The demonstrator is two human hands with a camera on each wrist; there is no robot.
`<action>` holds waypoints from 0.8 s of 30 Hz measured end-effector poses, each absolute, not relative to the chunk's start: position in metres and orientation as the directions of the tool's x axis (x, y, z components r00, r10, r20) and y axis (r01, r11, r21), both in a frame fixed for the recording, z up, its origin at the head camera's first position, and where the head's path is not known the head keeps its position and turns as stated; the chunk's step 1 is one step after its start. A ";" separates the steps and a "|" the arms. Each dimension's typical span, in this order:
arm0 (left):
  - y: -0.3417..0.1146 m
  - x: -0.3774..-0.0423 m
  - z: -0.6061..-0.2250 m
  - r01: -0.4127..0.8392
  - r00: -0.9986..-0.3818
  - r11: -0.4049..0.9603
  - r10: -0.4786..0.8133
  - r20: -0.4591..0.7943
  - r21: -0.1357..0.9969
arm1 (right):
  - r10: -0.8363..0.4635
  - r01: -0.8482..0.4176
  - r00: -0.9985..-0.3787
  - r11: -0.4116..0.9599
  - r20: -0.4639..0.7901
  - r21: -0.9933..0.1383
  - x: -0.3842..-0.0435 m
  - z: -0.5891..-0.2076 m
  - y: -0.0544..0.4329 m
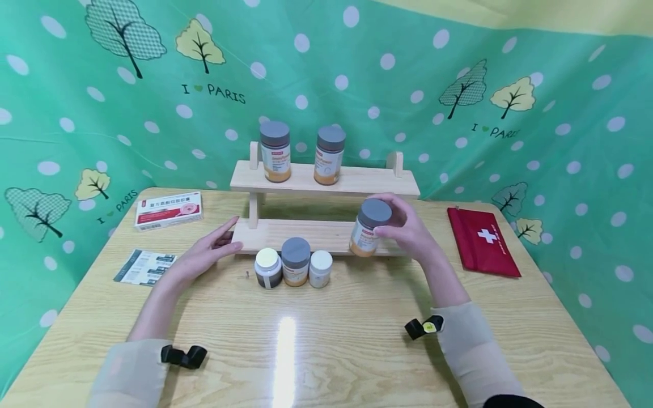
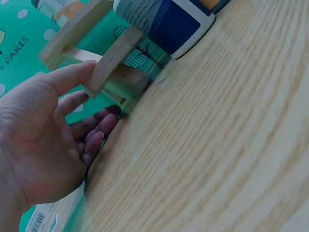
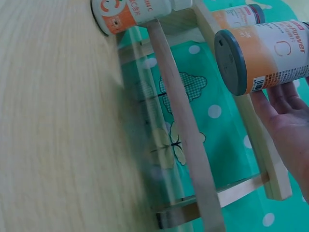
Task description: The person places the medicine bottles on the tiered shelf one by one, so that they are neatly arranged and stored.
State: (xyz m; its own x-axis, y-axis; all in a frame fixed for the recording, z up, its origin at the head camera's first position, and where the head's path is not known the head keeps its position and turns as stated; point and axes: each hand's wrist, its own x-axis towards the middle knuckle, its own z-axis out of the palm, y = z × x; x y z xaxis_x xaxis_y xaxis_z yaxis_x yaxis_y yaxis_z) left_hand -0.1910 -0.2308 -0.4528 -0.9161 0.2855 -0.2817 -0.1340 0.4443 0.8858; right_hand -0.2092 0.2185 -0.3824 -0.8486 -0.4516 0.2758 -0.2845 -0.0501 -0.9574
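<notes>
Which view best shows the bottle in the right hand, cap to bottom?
Head: the bottle shows from cap to bottom, partly covered by the right hand. The right wrist view is closer, showing base and barcode, but the cap end is cut off. The left wrist view doesn't show it.
</notes>
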 end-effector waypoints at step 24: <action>-0.231 -0.191 -0.453 -0.127 -0.919 0.424 0.291 -0.267 0.897 | -0.362 -0.354 -0.855 -0.115 0.371 -0.928 -0.238 -0.346 0.230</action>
